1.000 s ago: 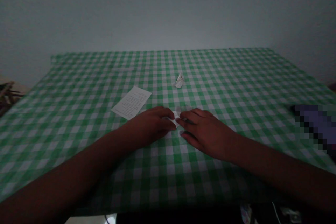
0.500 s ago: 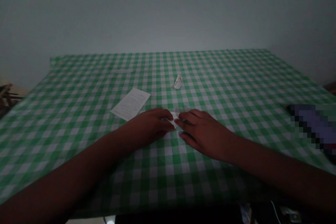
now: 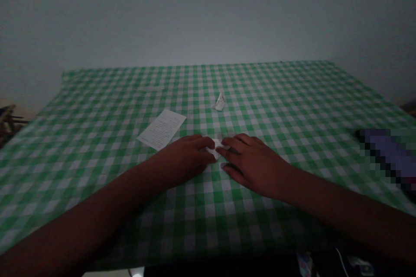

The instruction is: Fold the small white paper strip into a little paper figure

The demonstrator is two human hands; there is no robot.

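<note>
1. Tablecloth (image 3: pixel 292 95): green check, dim light.
2. Left hand (image 3: pixel 182 160) & right hand (image 3: pixel 253 162): fingers curled, tips of both pinching the small paper down on the cloth.
3. Printed sheet (image 3: pixel 161 129): flat, near left hand.
4. Small paper (image 3: pixel 217 149) (mostly hidden): between the fingertips, centre.
5. Folded scrap (image 3: pixel 220 101): further back, apart.

Risk: small paper prob. tears or creases crooked if tips pull unevenly; poor light hides edges.

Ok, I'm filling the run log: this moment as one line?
left hand: pinching small white paper | right hand: pinching same paper | printed slip: flat, untouched | folded scrap: beyond hands
</note>
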